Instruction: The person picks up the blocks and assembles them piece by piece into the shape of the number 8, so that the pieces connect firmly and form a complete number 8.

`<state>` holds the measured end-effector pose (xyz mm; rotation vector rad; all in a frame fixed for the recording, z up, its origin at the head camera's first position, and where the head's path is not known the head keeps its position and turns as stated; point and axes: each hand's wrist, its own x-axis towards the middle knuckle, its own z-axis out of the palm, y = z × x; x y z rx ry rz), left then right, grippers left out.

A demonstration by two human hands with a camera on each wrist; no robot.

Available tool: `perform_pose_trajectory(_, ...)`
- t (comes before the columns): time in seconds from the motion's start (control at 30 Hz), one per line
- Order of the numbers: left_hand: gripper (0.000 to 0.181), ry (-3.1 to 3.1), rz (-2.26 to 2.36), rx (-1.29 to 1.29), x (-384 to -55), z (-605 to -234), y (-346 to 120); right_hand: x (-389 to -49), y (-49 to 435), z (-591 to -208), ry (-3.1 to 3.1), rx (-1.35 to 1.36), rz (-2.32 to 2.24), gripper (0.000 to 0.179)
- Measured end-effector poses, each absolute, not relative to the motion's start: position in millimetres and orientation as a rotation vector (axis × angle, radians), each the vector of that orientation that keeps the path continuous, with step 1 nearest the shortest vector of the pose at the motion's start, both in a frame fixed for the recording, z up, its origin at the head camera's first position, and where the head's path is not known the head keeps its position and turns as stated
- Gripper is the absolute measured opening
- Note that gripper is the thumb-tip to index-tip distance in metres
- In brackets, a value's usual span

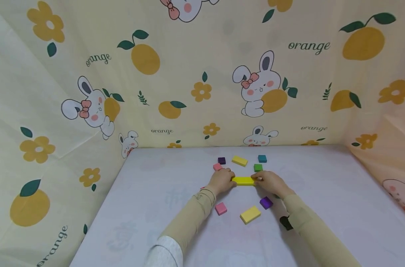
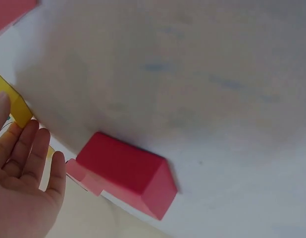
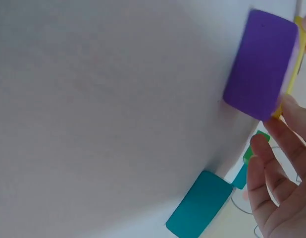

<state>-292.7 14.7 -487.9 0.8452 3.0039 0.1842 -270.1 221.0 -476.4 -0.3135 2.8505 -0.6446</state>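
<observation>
A long yellow block [image 1: 244, 181] lies crosswise in the middle of the ring of blocks in the head view. My left hand [image 1: 222, 181] pinches its left end between thumb and fingers. At the other end, my right hand [image 1: 271, 182] pinches it likewise. The left wrist view has a red block [image 2: 123, 166] beside the left hand, its other fingers loosely extended. In the right wrist view a purple block [image 3: 262, 64] covers part of the yellow block, and a teal block [image 3: 200, 203] lies near the right hand's fingers.
Behind the hands lie a dark purple block [image 1: 221, 160], a yellow block [image 1: 239, 160], a teal block [image 1: 262, 158], a green block [image 1: 258, 168] and a pink block [image 1: 217, 167]. Nearer are another pink block [image 1: 221, 208] and yellow block [image 1: 250, 214]. A patterned cloth [image 1: 175, 85] stands behind.
</observation>
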Motion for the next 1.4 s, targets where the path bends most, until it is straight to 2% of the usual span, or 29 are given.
perform_pose_trajectory(0.27,0.035,3.018,0.140,0.824,-293,-488,20,-262,238,-470,2.840,-0.274,-0.698,0.040)
perform_pose_trajectory(0.5,0.029,3.014,0.150,0.765,-291,-481,23,-248,266,-461,2.844,-0.247,-0.728,0.039)
perform_pose_trajectory(0.7,0.027,3.000,0.206,0.709,-291,-478,26,-232,289,-469,2.844,-0.251,-0.756,0.038)
perform_pose_trajectory(0.9,0.026,2.990,0.173,0.674,-291,-481,29,-218,305,-476,2.792,-0.261,-0.834,0.046)
perform_pose_trajectory(1.17,0.027,3.026,0.157,0.694,-288,-483,30,-214,310,-475,2.796,-0.259,-0.876,0.036)
perform_pose_trajectory(1.4,0.027,3.028,0.177,0.682,-289,-480,23,-221,298,-473,2.791,-0.269,-0.815,0.037)
